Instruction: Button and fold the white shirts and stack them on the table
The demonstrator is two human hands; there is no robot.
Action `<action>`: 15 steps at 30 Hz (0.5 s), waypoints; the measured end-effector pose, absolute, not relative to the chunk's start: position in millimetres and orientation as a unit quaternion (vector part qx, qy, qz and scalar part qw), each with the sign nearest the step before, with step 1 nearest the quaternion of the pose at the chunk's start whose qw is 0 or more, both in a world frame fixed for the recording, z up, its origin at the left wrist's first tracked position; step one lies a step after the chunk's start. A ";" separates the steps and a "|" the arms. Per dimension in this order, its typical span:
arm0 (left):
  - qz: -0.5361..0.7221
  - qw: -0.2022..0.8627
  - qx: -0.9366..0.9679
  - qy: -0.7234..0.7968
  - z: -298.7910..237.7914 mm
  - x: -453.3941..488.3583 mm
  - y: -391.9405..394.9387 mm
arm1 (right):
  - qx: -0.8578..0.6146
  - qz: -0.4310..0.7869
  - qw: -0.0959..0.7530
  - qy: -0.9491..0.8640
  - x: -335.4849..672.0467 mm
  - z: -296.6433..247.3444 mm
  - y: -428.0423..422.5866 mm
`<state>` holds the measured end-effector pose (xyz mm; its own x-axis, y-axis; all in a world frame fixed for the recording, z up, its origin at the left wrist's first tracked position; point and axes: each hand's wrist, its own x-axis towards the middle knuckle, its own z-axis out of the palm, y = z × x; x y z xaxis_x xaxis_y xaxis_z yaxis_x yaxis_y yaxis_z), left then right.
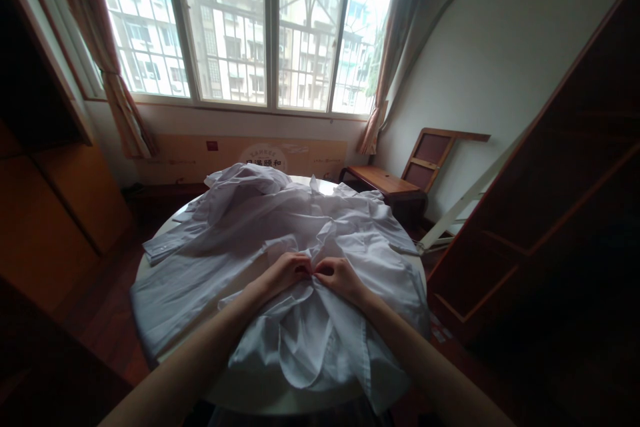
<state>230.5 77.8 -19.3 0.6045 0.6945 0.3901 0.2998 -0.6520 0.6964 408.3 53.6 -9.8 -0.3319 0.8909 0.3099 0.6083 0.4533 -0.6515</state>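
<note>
A white shirt (345, 320) lies crumpled across the near and right part of a round white table (260, 400). My left hand (289, 270) and my right hand (336, 275) meet at its middle, fingertips nearly touching. Both pinch the front edge of the cloth, with fingers closed; any button between them is too small to make out. More white shirt cloth (220, 233) spreads to the left and back, with a buttoned cuff (163, 247) at the left rim. Whether it is a separate garment I cannot tell.
Beyond the table, a long cardboard box (190, 153) stands under the barred window (230, 33). A wooden chair (380, 180) is at the back right, near a white folding ladder (460, 213). Dark wooden furniture (540, 227) leans into view at right; orange-brown cabinets (65, 213) stand left.
</note>
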 end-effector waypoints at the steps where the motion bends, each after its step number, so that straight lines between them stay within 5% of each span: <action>1: 0.333 0.285 0.851 0.288 -20.1 230.0 77.8 | -0.476 0.215 0.326 -0.788 408.2 -9.6 53.5; 15: 0.290 0.189 0.900 0.264 -12.6 227.9 70.5 | -0.467 0.228 0.321 -0.792 409.4 -9.4 55.5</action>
<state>227.9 70.5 -12.6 0.6926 0.5842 0.4231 0.3648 -0.7897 0.4933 409.4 55.5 -9.4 -0.3578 0.8858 0.2956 0.5933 0.4601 -0.6605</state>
